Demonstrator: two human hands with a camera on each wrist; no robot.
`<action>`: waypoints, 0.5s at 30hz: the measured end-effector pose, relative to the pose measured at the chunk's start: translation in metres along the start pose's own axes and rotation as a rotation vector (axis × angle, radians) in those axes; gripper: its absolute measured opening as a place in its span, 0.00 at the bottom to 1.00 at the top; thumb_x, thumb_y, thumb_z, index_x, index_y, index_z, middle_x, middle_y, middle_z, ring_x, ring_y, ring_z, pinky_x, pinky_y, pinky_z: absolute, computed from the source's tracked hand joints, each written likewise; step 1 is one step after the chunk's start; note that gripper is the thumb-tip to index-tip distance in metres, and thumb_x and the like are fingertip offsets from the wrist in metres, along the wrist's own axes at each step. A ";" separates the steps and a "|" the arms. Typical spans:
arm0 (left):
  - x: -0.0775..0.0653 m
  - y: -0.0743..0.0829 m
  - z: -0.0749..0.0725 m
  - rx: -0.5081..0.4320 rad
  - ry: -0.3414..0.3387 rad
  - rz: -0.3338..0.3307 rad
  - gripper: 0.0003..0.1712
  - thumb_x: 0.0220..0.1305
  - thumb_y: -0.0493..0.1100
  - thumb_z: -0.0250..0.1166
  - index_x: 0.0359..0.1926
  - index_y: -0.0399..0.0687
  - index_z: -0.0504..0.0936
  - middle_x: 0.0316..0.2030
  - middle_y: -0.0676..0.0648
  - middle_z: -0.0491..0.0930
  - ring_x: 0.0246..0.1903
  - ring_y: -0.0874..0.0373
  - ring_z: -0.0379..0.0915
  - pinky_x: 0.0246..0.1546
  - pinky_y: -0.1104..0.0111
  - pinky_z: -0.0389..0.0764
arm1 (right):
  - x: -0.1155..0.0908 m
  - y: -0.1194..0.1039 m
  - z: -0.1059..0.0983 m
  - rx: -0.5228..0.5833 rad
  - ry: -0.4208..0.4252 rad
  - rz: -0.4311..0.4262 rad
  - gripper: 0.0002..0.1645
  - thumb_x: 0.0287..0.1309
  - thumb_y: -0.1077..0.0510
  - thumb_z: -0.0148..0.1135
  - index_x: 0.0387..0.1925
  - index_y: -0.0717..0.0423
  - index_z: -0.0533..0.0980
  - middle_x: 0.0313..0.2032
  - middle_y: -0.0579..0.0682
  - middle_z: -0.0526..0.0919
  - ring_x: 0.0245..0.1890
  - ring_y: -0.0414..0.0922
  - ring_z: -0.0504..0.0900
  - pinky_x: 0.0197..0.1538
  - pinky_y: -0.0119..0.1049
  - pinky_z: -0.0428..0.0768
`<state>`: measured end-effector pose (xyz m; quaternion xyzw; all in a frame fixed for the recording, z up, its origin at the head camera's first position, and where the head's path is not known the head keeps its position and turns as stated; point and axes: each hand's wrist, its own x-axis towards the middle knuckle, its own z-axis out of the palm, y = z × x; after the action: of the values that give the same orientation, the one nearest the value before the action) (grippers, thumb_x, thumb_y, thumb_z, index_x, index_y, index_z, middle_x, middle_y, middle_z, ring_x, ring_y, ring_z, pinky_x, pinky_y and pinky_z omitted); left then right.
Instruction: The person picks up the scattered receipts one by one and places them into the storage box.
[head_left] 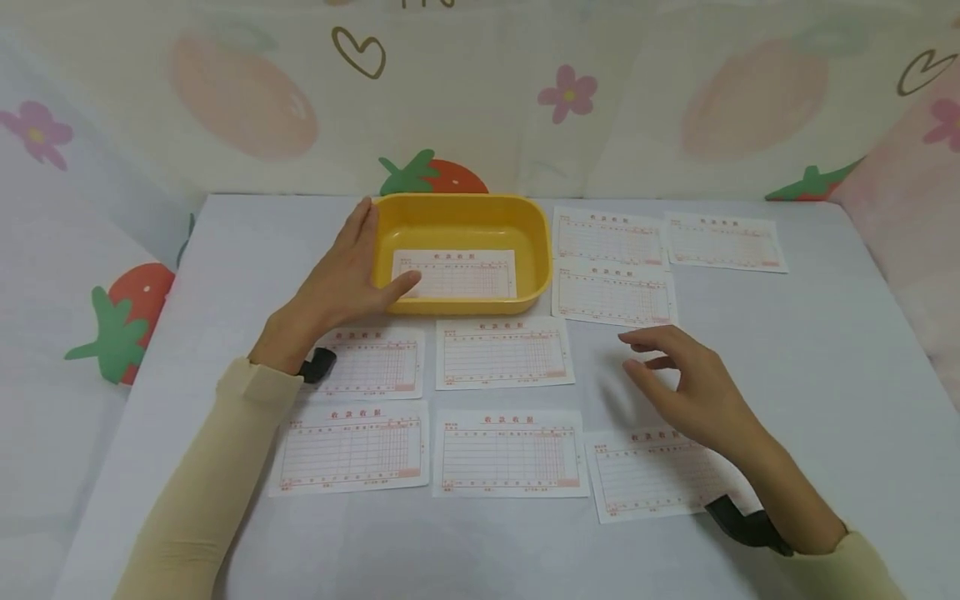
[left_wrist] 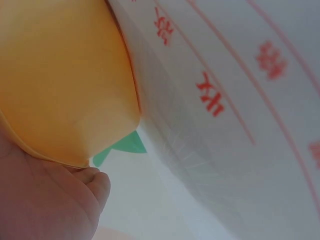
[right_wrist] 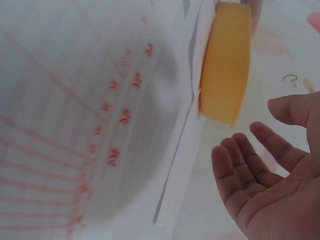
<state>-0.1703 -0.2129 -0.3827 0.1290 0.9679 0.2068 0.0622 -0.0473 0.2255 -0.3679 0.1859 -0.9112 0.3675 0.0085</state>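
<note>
At the back of the table sits a yellow plastic basin (head_left: 465, 307) with one printed receipt slip (head_left: 453, 275) lying flat inside it. My left hand (head_left: 330, 275) rests along the basin's left side, fingers straight and thumb across the front left corner. In the left wrist view, that palm (left_wrist: 45, 205) lies beside the basin wall (left_wrist: 70, 80). Over the right part of the table hovers my right hand (head_left: 693, 383), fingers loosely bent and holding nothing. Beneath its wrist lies another slip (head_left: 652, 475). The right wrist view shows its fingers (right_wrist: 232, 185) spread apart.
Two slips (head_left: 504, 354) (head_left: 367, 362) lie in front of the basin, the left one partly under my forearm. Nearer are two more slips (head_left: 348, 450) (head_left: 510, 454). Several slips (head_left: 611, 292) (head_left: 723, 242) lie right of the basin. A patterned curtain (head_left: 480, 108) hangs behind the table.
</note>
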 end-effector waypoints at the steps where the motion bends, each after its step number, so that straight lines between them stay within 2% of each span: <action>1: 0.000 0.000 0.000 0.002 -0.001 0.000 0.67 0.68 0.74 0.56 0.85 0.43 0.28 0.87 0.42 0.28 0.86 0.39 0.37 0.84 0.43 0.53 | -0.005 0.001 -0.001 -0.009 0.009 -0.006 0.19 0.69 0.62 0.67 0.59 0.56 0.81 0.56 0.53 0.87 0.54 0.52 0.87 0.54 0.18 0.80; 6: -0.001 0.002 -0.003 0.001 -0.017 -0.003 0.67 0.68 0.74 0.55 0.85 0.43 0.27 0.87 0.43 0.26 0.86 0.40 0.35 0.84 0.43 0.52 | -0.025 0.003 -0.003 -0.047 0.057 -0.023 0.20 0.66 0.65 0.69 0.59 0.53 0.82 0.56 0.50 0.87 0.50 0.50 0.86 0.54 0.15 0.76; 13: -0.002 -0.002 -0.001 -0.009 -0.018 0.000 0.68 0.68 0.76 0.54 0.85 0.43 0.27 0.87 0.42 0.26 0.87 0.41 0.32 0.85 0.44 0.51 | -0.040 0.007 0.003 -0.054 0.108 -0.027 0.23 0.61 0.68 0.72 0.58 0.56 0.83 0.54 0.51 0.87 0.53 0.42 0.82 0.55 0.12 0.74; 15: -0.001 -0.001 -0.001 -0.015 -0.017 0.002 0.68 0.68 0.76 0.54 0.85 0.44 0.27 0.87 0.42 0.27 0.87 0.42 0.32 0.84 0.44 0.51 | -0.044 0.007 0.003 -0.065 0.119 -0.012 0.23 0.60 0.67 0.73 0.58 0.57 0.83 0.54 0.52 0.87 0.53 0.43 0.82 0.54 0.11 0.74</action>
<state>-0.1694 -0.2150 -0.3822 0.1310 0.9656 0.2132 0.0711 -0.0081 0.2429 -0.3819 0.1686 -0.9195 0.3480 0.0708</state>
